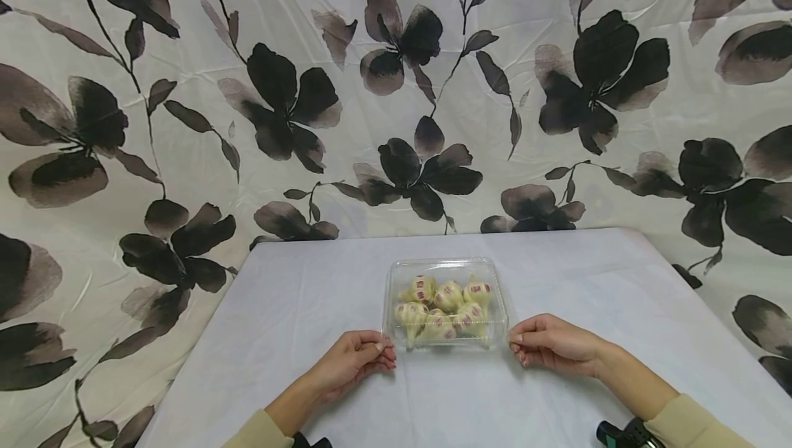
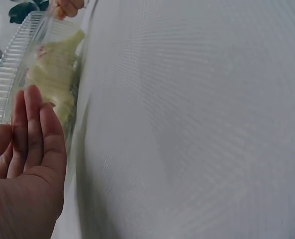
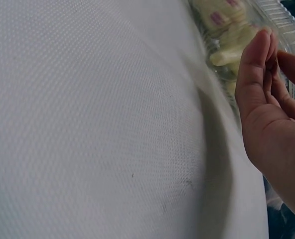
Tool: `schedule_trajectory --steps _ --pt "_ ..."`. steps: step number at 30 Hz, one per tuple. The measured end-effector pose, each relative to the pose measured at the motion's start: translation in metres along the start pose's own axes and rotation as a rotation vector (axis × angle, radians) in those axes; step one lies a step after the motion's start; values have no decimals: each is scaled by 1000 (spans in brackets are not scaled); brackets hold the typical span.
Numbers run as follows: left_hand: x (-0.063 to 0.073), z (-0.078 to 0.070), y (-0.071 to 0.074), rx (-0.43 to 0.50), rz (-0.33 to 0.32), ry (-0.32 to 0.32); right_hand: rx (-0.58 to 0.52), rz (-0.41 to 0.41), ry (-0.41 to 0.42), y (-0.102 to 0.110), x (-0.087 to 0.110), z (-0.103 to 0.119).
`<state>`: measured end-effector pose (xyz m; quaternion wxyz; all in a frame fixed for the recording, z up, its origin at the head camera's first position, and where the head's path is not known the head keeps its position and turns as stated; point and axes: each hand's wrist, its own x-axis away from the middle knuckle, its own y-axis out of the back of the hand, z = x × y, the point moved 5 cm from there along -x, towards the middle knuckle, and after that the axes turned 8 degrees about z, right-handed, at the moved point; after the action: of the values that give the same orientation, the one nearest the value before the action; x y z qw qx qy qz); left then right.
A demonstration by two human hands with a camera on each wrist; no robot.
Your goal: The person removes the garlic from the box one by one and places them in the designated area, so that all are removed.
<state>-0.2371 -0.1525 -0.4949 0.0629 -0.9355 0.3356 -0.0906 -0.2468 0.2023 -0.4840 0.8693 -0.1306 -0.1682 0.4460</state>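
Note:
A clear plastic clamshell container point(image 1: 445, 266) with a ribbed rim sits on the white-covered table, its lid down. Inside are several pale yellow, bulb-shaped pieces point(image 1: 448, 295) with reddish-purple marks; their exact kind is unclear. At the container's near left corner, my left hand point(image 1: 354, 364) pinches the rim between thumb and fingers. My right hand point(image 1: 557, 346) does the same at the near right corner. The left wrist view shows the left fingers point(image 2: 35, 129) fairly straight beside the container wall. In the right wrist view, the right thumb and fingertips point(image 3: 257, 50) partly cover the rim.
White cloth point(image 1: 322, 283) covers the table, whose far edge meets a hanging curtain point(image 1: 346, 125) with dark flower prints. A dark wrist device point(image 1: 628, 433) shows by the right sleeve, and part of another point(image 1: 309, 441) by the left.

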Motion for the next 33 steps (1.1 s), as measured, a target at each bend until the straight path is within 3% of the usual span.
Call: schedule_trajectory --steps 12,33 --pt "4 -4 -2 -9 -18 10 -2 22 -15 0 -1 1" --pt "10 -7 -4 -122 76 34 102 40 -16 -2 1 5"
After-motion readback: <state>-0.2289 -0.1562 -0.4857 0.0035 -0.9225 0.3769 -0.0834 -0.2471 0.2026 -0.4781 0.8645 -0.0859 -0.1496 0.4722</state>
